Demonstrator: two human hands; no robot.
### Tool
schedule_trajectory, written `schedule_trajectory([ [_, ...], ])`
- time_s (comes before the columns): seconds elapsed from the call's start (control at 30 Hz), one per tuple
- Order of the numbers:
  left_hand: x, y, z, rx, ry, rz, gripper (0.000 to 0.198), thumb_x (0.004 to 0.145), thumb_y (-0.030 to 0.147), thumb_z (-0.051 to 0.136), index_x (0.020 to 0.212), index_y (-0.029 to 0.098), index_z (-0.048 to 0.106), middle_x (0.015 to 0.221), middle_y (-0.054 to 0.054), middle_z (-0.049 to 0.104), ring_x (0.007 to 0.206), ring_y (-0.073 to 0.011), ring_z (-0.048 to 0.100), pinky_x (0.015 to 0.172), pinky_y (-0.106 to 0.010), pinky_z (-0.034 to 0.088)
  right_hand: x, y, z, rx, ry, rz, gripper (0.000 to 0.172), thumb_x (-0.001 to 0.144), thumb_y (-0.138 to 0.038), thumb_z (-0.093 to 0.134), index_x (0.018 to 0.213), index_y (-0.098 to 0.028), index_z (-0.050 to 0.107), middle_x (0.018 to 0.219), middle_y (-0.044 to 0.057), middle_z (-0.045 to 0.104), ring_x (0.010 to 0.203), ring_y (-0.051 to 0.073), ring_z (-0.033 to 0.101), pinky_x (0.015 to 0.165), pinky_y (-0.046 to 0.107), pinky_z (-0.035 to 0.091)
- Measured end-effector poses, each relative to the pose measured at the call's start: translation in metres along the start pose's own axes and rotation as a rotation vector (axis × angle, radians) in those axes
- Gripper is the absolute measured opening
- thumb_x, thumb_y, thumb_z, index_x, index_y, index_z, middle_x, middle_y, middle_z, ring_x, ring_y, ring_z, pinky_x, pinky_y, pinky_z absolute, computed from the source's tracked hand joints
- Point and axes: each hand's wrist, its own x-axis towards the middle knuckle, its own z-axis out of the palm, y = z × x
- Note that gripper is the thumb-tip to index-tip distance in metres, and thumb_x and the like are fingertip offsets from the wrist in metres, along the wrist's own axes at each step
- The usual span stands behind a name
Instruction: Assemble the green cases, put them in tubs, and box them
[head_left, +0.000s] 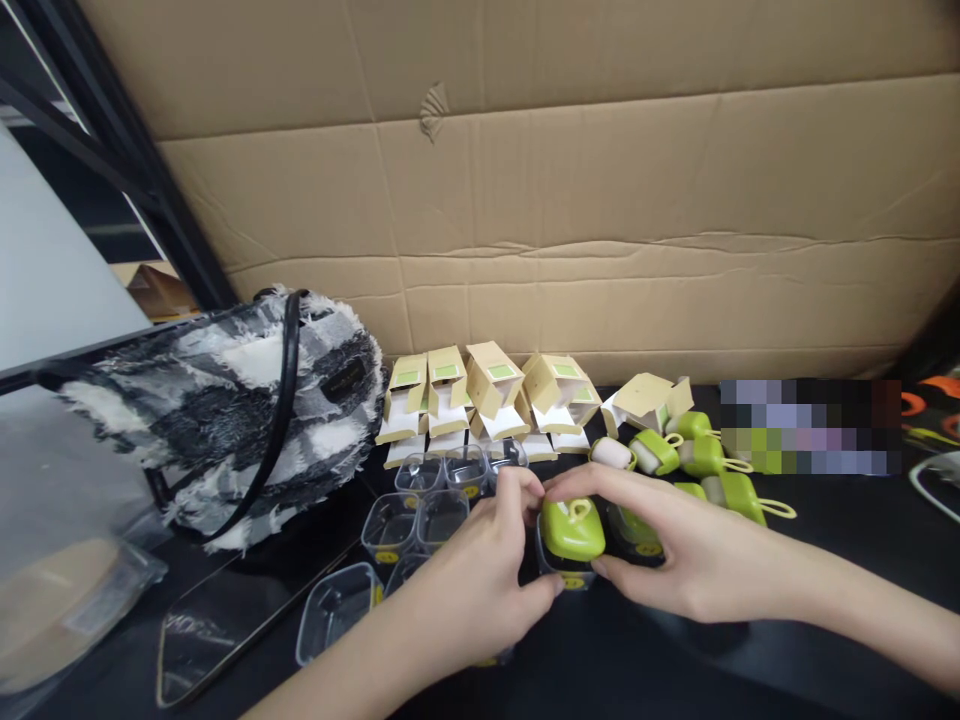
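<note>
A lime-green rounded-square item with a pale yellow loop [571, 532] sits in the mouth of a small clear plastic container [576, 580] with a yellow label. From the left, my left hand [506, 560] grips the container between thumb and bent fingers. My right hand [664, 545] closes round the green item from the right, its thumb at the near corner and fingertips at the far edge. Partly hidden under my right hand is another clear container [637, 538] with a green item inside. More green items with loops [739, 497], some showing grey parts, lie beyond my right hand.
Clear containers [390, 525] stand left of my hands, some behind my left arm. Opened cardboard boxes [495, 385] line the back, against a large cardboard panel [562, 190]. A fringed black-and-white bag [247, 400] and a dark glossy panel [232, 610] lie at left.
</note>
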Motion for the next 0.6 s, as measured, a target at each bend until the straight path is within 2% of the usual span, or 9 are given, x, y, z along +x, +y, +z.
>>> schedule_trajectory([
  [0.23, 0.0001, 0.0004, -0.0021, 0.019, -0.001, 0.018, 0.043, 0.081, 0.008, 0.062, 0.105, 0.024, 0.03, 0.118, -0.012, 0.054, 0.116, -0.0277, 0.056, 0.097, -0.043, 0.044, -0.0009, -0.0015, 0.0001, -0.04, -0.034, -0.014, 0.045, 0.076, -0.011, 0.059, 0.12, -0.023, 0.06, 0.113, 0.004, 0.071, 0.102, 0.02, 0.067, 0.088, 0.031, 0.055],
  [0.6, -0.0009, 0.0012, -0.0014, 0.033, -0.016, 0.003, 0.044, 0.082, 0.008, 0.062, 0.109, 0.023, 0.031, 0.123, -0.014, 0.052, 0.12, -0.0285, 0.053, 0.099, -0.045, 0.043, -0.0041, 0.0005, 0.0011, -0.043, -0.047, 0.017, 0.044, 0.083, -0.015, 0.06, 0.125, -0.028, 0.055, 0.12, -0.001, 0.068, 0.107, 0.017, 0.065, 0.093, 0.029, 0.052],
])
